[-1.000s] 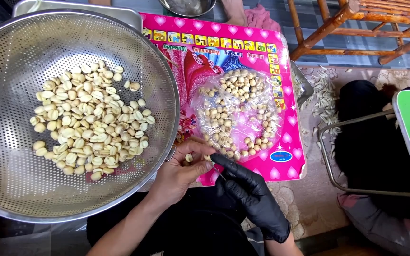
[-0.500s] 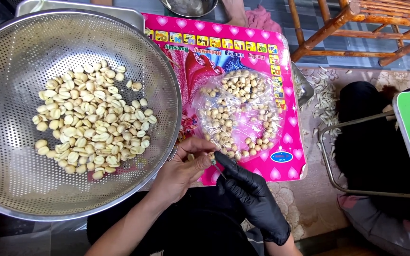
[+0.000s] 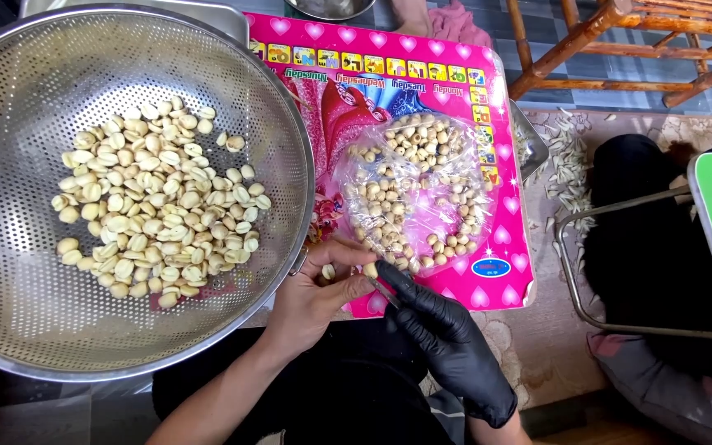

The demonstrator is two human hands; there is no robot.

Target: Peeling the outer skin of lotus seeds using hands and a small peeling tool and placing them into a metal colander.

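Bare left hand (image 3: 311, 301) and black-gloved right hand (image 3: 447, 342) meet over one pale seed at the front edge of the pink printed board (image 3: 455, 74).

I note the left hand curled nearly closed, thumb and fingers pinching a small cream-coloured seed (image 3: 368, 270); a second loose seed (image 3: 329, 271) sits in its palm. The right hand is closed around a thin metal blade (image 3: 385, 292), whose tip touches the pinched seed. Just beyond the fingers, on the board, lies a clear plastic bag of brownish unpeeled seeds (image 3: 418, 194). To the left, touching the left hand's knuckles, stands a large perforated steel colander (image 3: 35, 330) holding a heap of peeled cream seeds (image 3: 154, 214). Wooden chair legs (image 3: 611, 41) show at the top right.
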